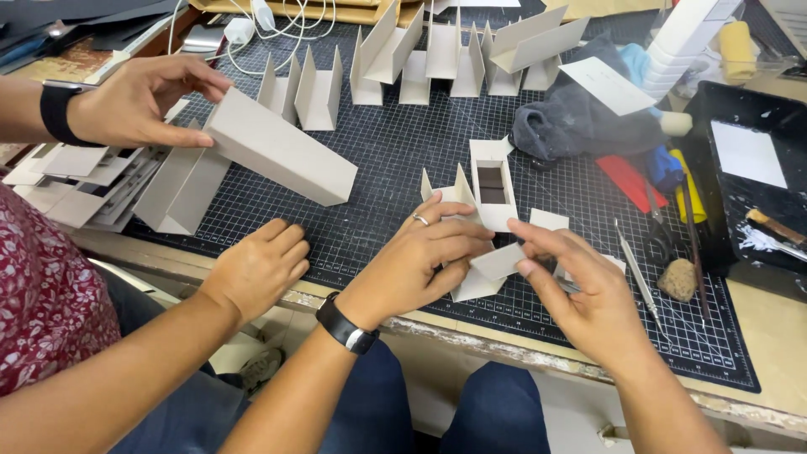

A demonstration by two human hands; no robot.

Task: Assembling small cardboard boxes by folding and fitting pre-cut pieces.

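Hands: left hand (416,261), right hand (580,290) both pinch one grey card piece (496,262).

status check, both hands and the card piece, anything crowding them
Left hand and right hand both pinch the small folded grey card piece. Held above the cutting mat. Co-worker's hand rests close on the left.

1. The one camera sits on my head and looks steeply down and forward over the desk (756,336).
2. It is close: my left hand (416,261) and right hand (580,290) fill the lower middle, my knees below.
3. The far edge shows the desk's back; another person's arms enter from the left.
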